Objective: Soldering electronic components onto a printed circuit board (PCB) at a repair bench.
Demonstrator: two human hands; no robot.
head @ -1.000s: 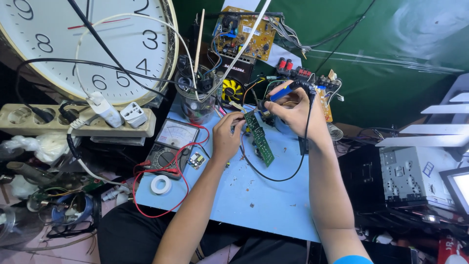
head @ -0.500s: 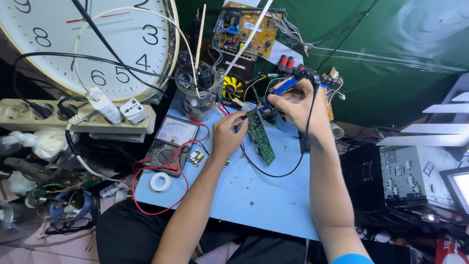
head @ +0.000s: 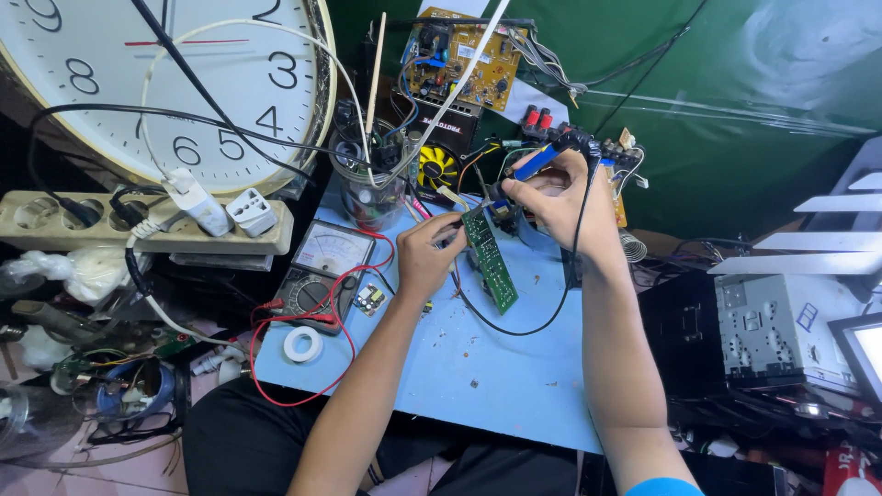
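We're steadying the green circuit board (head: 489, 259) w/ left hand (head: 428, 254) pinched on its edge, right of the analog multimeter (head: 323, 266). Right hand (head: 555, 191), clamped on the blue-handled soldering iron (head: 536, 161), has been creeping closer; tip's nearing the board's top.

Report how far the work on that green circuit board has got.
Set up: the green circuit board is propped on edge on the blue work board. In hand: the left hand steadies it and the right hand holds the soldering iron to its top end. What is left cannot be told.
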